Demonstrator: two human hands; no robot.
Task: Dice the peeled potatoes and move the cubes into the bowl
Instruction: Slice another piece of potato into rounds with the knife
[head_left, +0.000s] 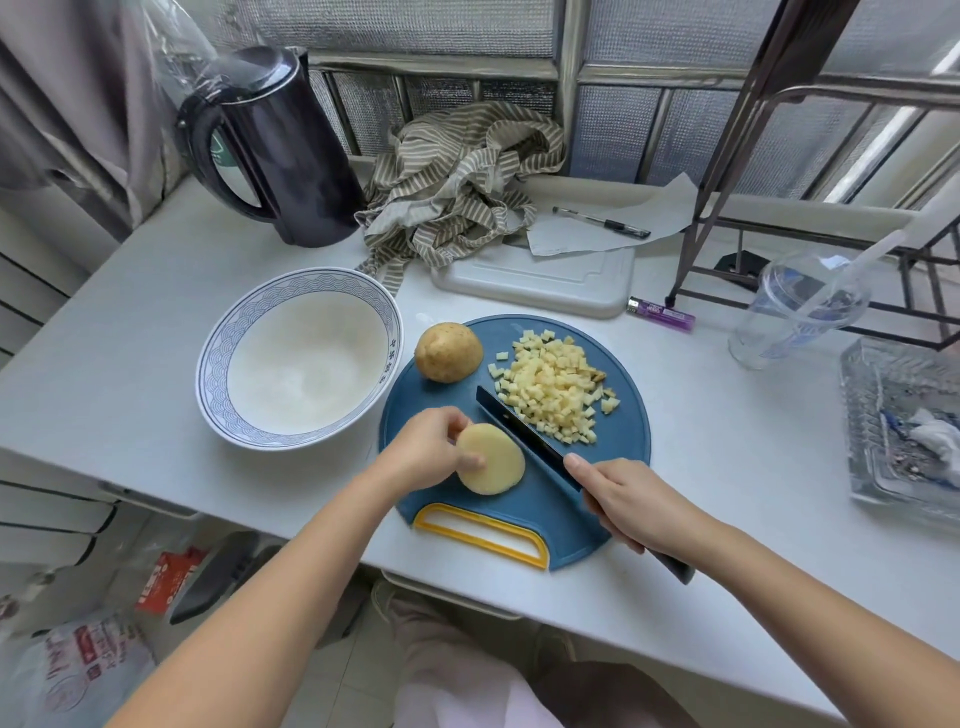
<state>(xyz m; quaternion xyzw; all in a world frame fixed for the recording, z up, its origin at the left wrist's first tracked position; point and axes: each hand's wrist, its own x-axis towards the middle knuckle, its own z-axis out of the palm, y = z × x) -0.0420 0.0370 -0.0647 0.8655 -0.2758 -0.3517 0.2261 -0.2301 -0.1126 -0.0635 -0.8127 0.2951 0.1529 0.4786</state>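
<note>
Stability first: my left hand (426, 447) pinches the potato half (496, 462), my right hand (631, 501) grips the knife (519, 423); I'd lay its cut face down before slicing.

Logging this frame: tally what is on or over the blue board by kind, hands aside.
Uncut potato pieces: 2, the far piece and the held piece
Cube pile: 1
Knife: 1
Total: 4
</note>
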